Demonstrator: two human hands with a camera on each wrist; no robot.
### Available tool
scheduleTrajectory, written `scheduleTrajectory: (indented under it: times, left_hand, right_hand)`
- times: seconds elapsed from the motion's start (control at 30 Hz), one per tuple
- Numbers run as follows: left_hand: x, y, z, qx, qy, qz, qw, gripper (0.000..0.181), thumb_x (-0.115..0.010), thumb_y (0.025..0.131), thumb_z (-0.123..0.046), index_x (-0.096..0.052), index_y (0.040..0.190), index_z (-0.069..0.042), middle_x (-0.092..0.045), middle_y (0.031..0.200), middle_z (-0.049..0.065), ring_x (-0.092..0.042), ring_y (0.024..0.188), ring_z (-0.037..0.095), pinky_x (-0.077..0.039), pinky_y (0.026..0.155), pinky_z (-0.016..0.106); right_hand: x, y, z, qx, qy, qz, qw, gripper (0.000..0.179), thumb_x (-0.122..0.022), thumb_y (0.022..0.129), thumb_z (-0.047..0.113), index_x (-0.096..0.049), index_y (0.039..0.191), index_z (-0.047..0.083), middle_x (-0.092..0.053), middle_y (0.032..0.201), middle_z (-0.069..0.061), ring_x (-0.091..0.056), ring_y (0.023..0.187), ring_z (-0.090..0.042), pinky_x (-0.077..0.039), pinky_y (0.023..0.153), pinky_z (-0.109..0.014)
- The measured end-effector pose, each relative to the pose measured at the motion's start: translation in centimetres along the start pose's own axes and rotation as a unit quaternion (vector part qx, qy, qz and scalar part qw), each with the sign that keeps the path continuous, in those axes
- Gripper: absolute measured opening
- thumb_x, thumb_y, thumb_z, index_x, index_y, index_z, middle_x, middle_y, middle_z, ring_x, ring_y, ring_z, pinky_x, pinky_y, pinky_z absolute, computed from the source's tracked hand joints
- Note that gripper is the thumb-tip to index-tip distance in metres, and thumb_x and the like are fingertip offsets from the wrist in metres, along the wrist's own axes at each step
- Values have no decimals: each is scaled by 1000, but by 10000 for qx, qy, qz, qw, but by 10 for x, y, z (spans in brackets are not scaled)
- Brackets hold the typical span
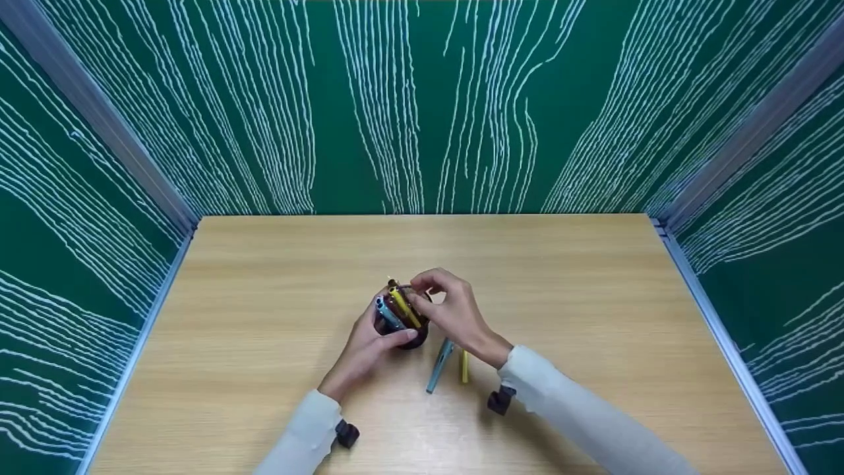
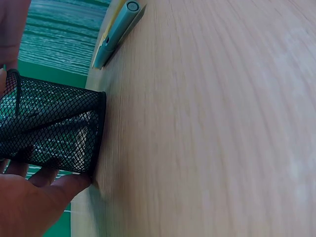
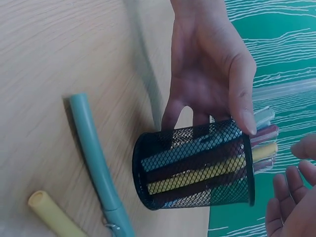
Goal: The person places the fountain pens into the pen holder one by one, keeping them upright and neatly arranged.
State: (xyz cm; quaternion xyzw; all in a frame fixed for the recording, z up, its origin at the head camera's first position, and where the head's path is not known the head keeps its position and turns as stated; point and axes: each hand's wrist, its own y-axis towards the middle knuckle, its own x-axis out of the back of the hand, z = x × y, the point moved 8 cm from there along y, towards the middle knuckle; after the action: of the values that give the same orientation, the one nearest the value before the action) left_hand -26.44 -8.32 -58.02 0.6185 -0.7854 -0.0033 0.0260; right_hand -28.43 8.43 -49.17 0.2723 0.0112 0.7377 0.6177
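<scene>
A black wire-mesh pen cup (image 2: 54,123) is gripped in my left hand (image 1: 369,336), with the thumb at the rim and the other fingers round the far side. It tilts in the head view. Inside stand several pens, among them a light blue pen (image 1: 389,314), a yellow pen (image 3: 266,149) and a dark red pen (image 3: 265,134). My right hand (image 1: 455,310) hovers at the mouth of the cup, its fingers loosely bent beside the pen tops. Nothing shows between its thumb and fingers in the right wrist view.
A teal pen (image 1: 440,366) and another yellow pen (image 1: 465,369) lie on the wooden table (image 1: 264,277), just in front of the cup and below the right forearm. Green walls (image 1: 428,99) with white wavy lines stand round the back and sides.
</scene>
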Motion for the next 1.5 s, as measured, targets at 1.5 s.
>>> scheduleTrajectory:
  times: [1.5]
  left_hand:
    - [1, -3, 3, 293, -20, -82, 9995, 104, -94, 88, -22, -34, 173, -16, -57, 160, 14, -55, 144, 28, -38, 125, 43]
  right_hand:
    - [45, -97, -102, -1635, -12, -879, 9826, 16, -85, 93, 0, -79, 108, 4, -76, 109, -8, -71, 107, -27, -58, 100, -44]
